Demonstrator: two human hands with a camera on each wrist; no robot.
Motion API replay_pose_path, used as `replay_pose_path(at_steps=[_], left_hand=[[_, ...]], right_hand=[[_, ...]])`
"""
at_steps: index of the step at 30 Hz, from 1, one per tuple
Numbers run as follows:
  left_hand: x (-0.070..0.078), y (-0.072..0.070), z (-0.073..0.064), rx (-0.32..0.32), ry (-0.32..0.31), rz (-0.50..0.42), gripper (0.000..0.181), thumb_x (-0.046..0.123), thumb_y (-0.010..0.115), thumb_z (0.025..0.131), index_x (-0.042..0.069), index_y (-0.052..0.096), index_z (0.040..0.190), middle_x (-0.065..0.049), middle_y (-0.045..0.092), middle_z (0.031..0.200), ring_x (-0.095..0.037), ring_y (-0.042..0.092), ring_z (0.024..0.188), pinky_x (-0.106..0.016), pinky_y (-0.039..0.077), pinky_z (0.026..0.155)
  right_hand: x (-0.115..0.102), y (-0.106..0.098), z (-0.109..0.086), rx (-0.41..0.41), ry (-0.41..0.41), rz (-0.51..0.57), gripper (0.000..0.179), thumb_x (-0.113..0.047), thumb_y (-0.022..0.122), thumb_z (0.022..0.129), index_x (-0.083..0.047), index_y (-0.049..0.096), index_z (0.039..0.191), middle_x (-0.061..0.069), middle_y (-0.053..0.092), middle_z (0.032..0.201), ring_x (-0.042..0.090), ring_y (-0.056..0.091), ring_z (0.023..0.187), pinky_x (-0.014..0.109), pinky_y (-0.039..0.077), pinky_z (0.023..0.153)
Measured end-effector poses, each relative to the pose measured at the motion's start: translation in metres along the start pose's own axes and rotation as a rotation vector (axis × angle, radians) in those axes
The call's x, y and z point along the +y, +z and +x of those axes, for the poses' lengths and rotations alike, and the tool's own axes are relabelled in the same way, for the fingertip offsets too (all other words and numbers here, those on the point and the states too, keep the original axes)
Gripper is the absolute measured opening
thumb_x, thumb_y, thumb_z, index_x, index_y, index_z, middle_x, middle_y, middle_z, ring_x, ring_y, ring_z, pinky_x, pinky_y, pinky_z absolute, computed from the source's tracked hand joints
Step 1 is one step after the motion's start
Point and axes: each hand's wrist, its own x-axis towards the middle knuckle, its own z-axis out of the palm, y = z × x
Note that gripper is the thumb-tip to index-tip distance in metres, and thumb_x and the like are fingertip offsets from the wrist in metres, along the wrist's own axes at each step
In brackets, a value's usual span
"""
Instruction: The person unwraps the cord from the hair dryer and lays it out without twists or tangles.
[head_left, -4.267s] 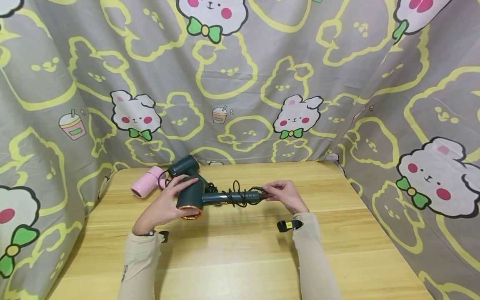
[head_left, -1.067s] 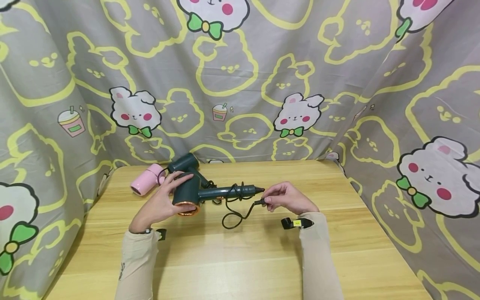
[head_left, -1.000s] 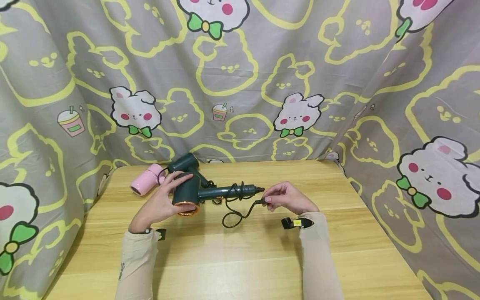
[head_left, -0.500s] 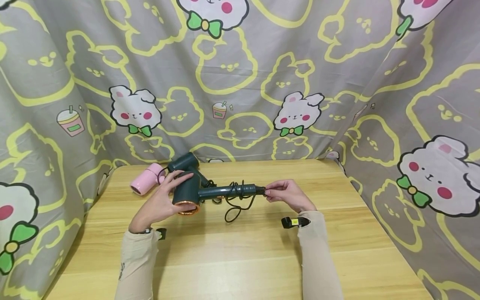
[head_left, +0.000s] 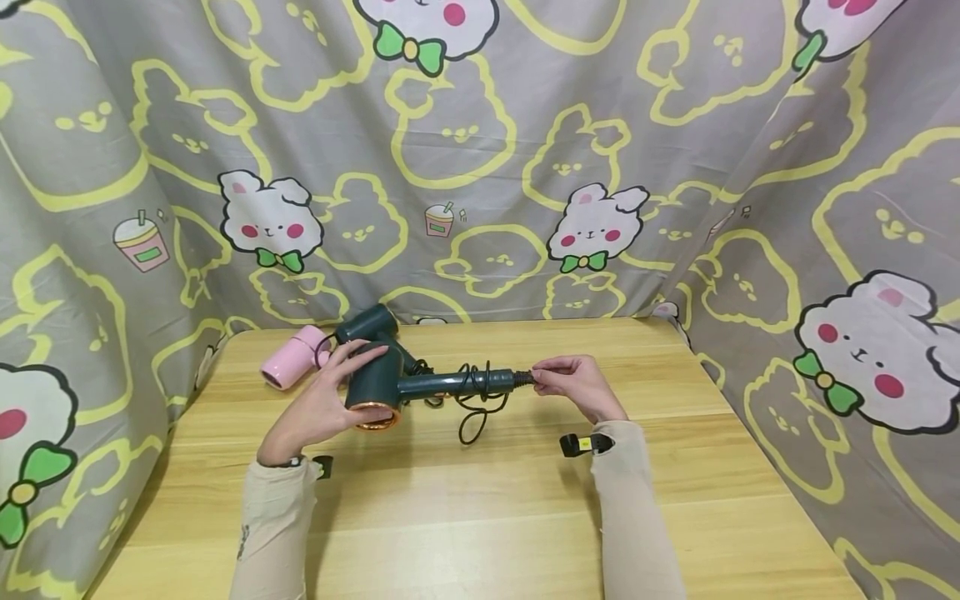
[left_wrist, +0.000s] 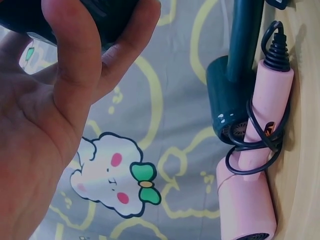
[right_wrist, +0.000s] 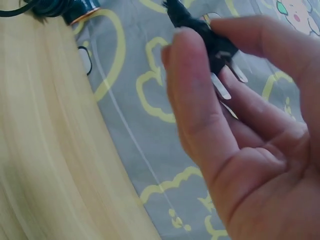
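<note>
My left hand (head_left: 318, 412) grips the head of a dark green hair dryer (head_left: 373, 375), thumb by its copper-rimmed end and fingers over the top. The handle (head_left: 442, 384) points right, held above the table, with its black cord (head_left: 472, 428) wound loosely round it and a loop hanging below. Beyond the handle's tip, my right hand (head_left: 581, 389) pinches the cord's black plug (right_wrist: 215, 47), whose flat metal prongs show between thumb and fingers in the right wrist view.
Behind my left hand a pink hair dryer (head_left: 291, 365) and a second dark green hair dryer (head_left: 365, 325) lie on the wooden table (head_left: 450, 517). A patterned curtain (head_left: 480, 183) hangs round the table's back and sides.
My right hand brought the plug out below the handle, then up again to its tip. The hanging cord loop grew, then got smaller. My left hand holds almost still.
</note>
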Motion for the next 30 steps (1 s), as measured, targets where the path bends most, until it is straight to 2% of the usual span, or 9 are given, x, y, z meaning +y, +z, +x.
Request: replay_pose_path(at_steps=[8,13,17,23,30], left_hand=[[0.002,0.002,0.0,-0.007,0.01,-0.014,0.091,0.034,0.095,0.073,0.034,0.051,0.152,-0.01,0.034,0.161,-0.049,0.043,0.14,-0.069,0.044,0.105],[0.004,0.004,0.002,-0.013,0.012,-0.002,0.09,0.037,0.095,0.073,0.035,0.052,0.151,-0.008,0.036,0.16,-0.047,0.046,0.138,-0.068,0.045,0.105],[0.006,0.005,0.003,-0.02,0.012,0.01,0.09,0.04,0.095,0.072,0.036,0.053,0.151,-0.007,0.037,0.16,-0.045,0.047,0.138,-0.066,0.045,0.105],[0.004,0.008,0.005,-0.034,-0.002,0.029,0.09,0.043,0.095,0.071,0.035,0.053,0.15,-0.007,0.037,0.16,-0.044,0.042,0.142,-0.067,0.044,0.106],[0.007,0.01,0.006,-0.075,-0.022,0.022,0.09,0.045,0.094,0.072,0.035,0.052,0.151,-0.012,0.034,0.162,-0.048,0.042,0.142,-0.07,0.045,0.104]], right_hand=[[-0.001,0.014,0.005,0.174,-0.084,0.011,0.039,-0.01,0.078,0.092,0.014,0.068,0.121,0.006,0.08,0.097,0.011,0.077,0.08,0.029,0.063,0.079],[-0.003,0.021,0.006,0.268,-0.136,0.043,0.041,-0.014,0.08,0.091,0.013,0.069,0.119,0.001,0.08,0.091,0.01,0.077,0.077,0.028,0.062,0.08],[-0.006,0.028,0.007,0.332,-0.216,0.109,0.038,-0.009,0.08,0.09,0.015,0.069,0.117,-0.004,0.079,0.085,0.01,0.077,0.075,0.028,0.062,0.08],[-0.014,0.037,0.004,0.371,-0.364,0.234,0.033,0.0,0.08,0.088,0.019,0.068,0.113,0.003,0.081,0.087,0.013,0.078,0.076,0.033,0.063,0.08],[-0.026,0.045,-0.003,0.408,-0.456,0.262,0.035,-0.001,0.082,0.086,0.016,0.07,0.114,0.001,0.081,0.089,0.014,0.079,0.081,0.034,0.063,0.082]])
